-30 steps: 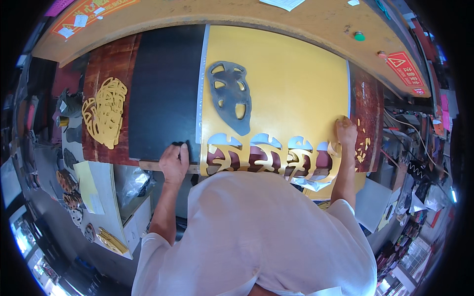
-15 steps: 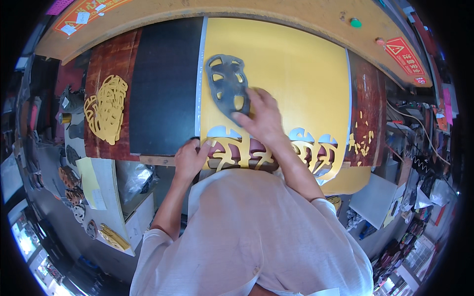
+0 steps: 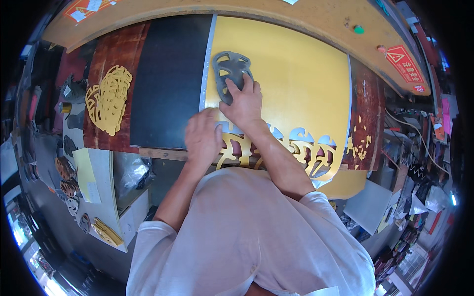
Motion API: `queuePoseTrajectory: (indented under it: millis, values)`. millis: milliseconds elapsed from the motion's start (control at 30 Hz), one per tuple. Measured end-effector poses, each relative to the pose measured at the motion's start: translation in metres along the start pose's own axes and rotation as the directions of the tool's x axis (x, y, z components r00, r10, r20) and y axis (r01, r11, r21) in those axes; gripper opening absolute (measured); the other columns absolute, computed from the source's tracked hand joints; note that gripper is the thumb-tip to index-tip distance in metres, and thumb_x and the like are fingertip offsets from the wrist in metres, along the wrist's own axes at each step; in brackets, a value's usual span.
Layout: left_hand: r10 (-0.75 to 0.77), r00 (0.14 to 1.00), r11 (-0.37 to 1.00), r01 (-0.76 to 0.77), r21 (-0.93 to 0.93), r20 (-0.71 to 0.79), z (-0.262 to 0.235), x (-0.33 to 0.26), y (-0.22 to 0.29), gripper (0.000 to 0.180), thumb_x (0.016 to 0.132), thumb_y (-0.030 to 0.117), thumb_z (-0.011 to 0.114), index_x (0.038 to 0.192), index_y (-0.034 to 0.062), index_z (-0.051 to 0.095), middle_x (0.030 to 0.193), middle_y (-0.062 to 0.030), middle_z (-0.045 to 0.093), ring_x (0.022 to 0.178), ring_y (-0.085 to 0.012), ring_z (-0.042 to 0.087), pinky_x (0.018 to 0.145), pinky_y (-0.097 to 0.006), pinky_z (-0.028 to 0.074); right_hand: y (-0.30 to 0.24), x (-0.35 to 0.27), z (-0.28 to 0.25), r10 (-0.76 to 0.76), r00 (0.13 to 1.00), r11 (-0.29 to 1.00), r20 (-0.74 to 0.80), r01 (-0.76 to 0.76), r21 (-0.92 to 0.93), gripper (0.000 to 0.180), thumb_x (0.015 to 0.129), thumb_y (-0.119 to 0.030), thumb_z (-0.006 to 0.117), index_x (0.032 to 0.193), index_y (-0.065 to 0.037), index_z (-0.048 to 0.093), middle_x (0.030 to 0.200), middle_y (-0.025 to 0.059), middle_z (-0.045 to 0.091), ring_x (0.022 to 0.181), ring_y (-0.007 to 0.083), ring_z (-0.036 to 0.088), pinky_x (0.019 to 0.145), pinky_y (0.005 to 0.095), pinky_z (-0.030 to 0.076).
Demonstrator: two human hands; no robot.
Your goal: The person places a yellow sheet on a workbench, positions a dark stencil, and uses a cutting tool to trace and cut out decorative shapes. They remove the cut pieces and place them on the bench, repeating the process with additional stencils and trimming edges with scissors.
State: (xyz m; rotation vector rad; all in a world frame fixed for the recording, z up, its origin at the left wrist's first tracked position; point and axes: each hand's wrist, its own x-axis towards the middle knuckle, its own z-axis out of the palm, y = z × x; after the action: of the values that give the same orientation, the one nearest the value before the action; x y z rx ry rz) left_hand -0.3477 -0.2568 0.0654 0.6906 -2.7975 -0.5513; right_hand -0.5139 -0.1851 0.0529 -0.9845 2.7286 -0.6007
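A dark grey, sole-shaped cutting die [image 3: 234, 71] with several openings lies on the left part of a yellow sheet [image 3: 301, 84]. My right hand [image 3: 244, 106] is closed on the die's near end, fingers over its top and thumb at the lower left. Just left of the sheet's near corner, my left hand [image 3: 202, 132] is open with its fingers stretched forward, slightly blurred, holding nothing. Along the near edge of the sheet runs a row of cut-out holes, leaving a thin yellow web [image 3: 245, 150] that partly passes behind my right forearm.
A black board [image 3: 170, 79] lies left of the sheet. Beyond it, a pile of yellow cut pieces [image 3: 109, 101] rests on reddish-brown board. Small yellow scraps [image 3: 359, 143] lie at the right. A tan machine beam [image 3: 316, 24] with a green button [image 3: 359, 29] spans the far side.
My right hand has shifted from the die's right side onto its near end, and the die stands more upright in view. My left hand has left the web's corner and moved forward.
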Motion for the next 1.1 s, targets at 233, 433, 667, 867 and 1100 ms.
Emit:
queuePoseTrajectory:
  millis: [233,433,667,867,1100]
  values:
    - [0.147,0.984,0.98,-0.159,0.12,0.103,0.0,0.014,0.003,0.041,0.088,0.025,0.073,0.121,0.0007,0.073,0.131,-0.0129,0.068,0.126,-0.0336,0.06,0.106,-0.048,0.048,0.062,0.012,-0.059,0.134,0.924,0.34,0.359,-0.383,0.859,0.069,0.082,-0.016,0.082,0.147,-0.001,0.063,0.142,0.0201,0.064,0.124,0.024,0.064,0.106,0.0343,0.051]
    - [0.002,0.939,0.729,0.235,-0.643,0.345,0.011,0.066,0.026,0.067,0.098,0.05,0.074,0.133,-0.0067,0.062,0.113,-0.0195,0.072,0.096,-0.0315,0.071,0.086,-0.043,0.058,0.085,0.016,-0.055,0.145,0.93,0.014,0.338,-0.344,0.939,0.076,0.082,-0.008,0.081,0.152,0.004,0.055,0.143,0.0188,0.064,0.124,0.0217,0.064,0.108,0.0331,0.05]
    - [-0.128,0.787,0.474,0.583,-0.66,0.604,0.044,0.129,0.015,0.048,0.111,0.037,0.054,0.131,-0.0057,0.062,0.117,-0.017,0.072,0.099,-0.0249,0.074,0.089,-0.037,0.062,0.089,0.017,-0.066,0.172,0.92,-0.027,0.351,-0.352,0.936,0.075,0.082,-0.01,0.08,0.151,0.005,0.055,0.142,0.0179,0.065,0.123,0.0217,0.064,0.106,0.0338,0.051]
    - [-0.296,0.579,-0.229,0.729,-0.645,0.76,0.023,0.127,-0.029,0.03,0.111,0.023,0.053,0.123,-0.003,0.063,0.107,-0.0141,0.073,0.088,-0.024,0.074,0.076,-0.04,0.063,0.121,0.027,-0.085,0.218,0.97,0.777,-0.104,-0.108,0.62,0.064,0.078,-0.02,0.082,0.139,-0.004,0.07,0.149,0.0261,0.058,0.132,0.0324,0.061,0.106,0.0398,0.053]
    - [-0.224,0.668,0.252,0.743,-0.62,0.71,0.006,0.118,-0.024,0.034,0.111,0.026,0.058,0.12,-0.0039,0.07,0.107,-0.0115,0.075,0.089,-0.0175,0.074,0.072,-0.036,0.064,0.106,0.015,-0.076,0.041,0.986,0.988,-0.159,-0.064,-0.139,0.056,0.079,-0.022,0.078,0.133,-0.008,0.074,0.156,0.03,0.047,0.139,0.0469,0.052,0.113,0.0503,0.049]
